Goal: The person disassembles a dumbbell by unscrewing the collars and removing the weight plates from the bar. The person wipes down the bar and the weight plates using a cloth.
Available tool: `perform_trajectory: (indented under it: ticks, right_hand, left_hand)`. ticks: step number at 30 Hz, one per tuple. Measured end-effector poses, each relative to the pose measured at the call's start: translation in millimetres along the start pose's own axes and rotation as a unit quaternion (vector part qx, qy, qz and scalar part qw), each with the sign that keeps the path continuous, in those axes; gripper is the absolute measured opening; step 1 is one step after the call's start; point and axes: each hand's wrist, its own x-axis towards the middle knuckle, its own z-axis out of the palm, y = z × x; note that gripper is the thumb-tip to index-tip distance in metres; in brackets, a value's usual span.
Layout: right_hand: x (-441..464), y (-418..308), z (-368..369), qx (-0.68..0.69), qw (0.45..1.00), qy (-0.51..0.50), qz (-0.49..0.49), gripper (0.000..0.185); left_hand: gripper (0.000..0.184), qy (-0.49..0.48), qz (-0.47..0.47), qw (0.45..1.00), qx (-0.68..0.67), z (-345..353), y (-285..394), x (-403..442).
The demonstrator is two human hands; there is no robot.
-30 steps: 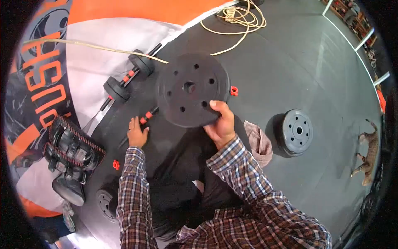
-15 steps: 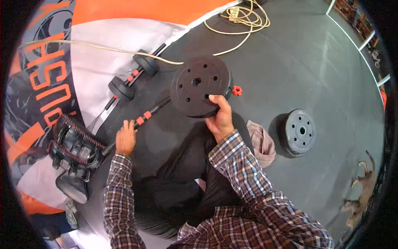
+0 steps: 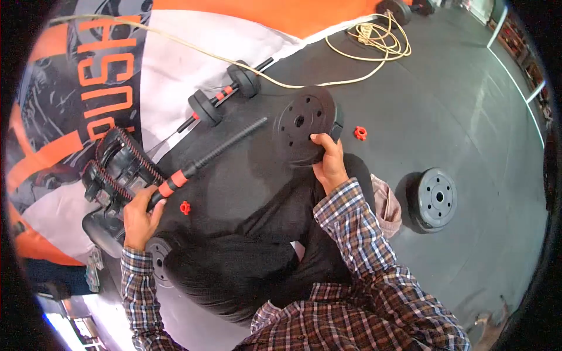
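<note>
My left hand [image 3: 139, 219] is closed round one end of a black dumbbell bar [image 3: 202, 159] with red bands; its threaded end points up and to the right. In my right hand [image 3: 331, 161] is a round black weight plate [image 3: 298, 126], tilted on edge, with the thumb on its face. The bar's threaded tip is just left of the plate, apart from it. A red collar nut [image 3: 360, 133] lies on the mat right of the plate, and another red nut [image 3: 185, 207] lies near my left hand.
An assembled dumbbell [image 3: 222, 93] lies beyond the bar, near a banner. Another plate [image 3: 437, 199] rests at the right beside a cloth [image 3: 386, 205]. One more plate [image 3: 158, 261] is by my knee. Black padded gear [image 3: 126, 169] lies left. A cable [image 3: 383, 41] coils at the top.
My left hand has taken hold of the bar, raised it and moved left with it. The held plate has tilted more on edge. The view has shifted, and the cat at the right has moved lower.
</note>
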Motion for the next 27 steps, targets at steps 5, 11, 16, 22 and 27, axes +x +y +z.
perform_trajectory:
  ticks: [5, 11, 16, 22, 27]
  right_hand:
    - [-9.1, -0.7, 6.1, -0.048, 0.998, -0.002, 0.028, 0.026]
    - [-13.7, 4.8, 2.6, -0.130, 0.991, -0.024, 0.020, 0.020]
    - [-12.9, 5.3, 4.8, -0.169, 0.985, -0.026, 0.018, 0.021]
    - [-8.4, 10.8, -2.5, -0.225, 0.973, -0.053, -0.010, 0.023]
    - [-10.5, 12.0, 3.0, -0.285, 0.955, -0.076, 0.002, 0.027]
  left_hand:
    - [0.029, 0.003, 0.026, 1.000, -0.004, 2.8, 18.8, 1.3]
    - [0.030, -0.002, 0.041, 0.999, -0.001, 16.3, 17.3, 9.6]
    - [0.032, -0.046, 0.029, 0.998, 0.026, 16.3, 19.5, 14.6]
    - [0.034, -0.032, 0.064, 0.996, 0.043, 18.9, 18.9, 23.2]
    - [0.034, -0.035, 0.103, 0.994, 0.033, 24.0, 22.3, 35.6]
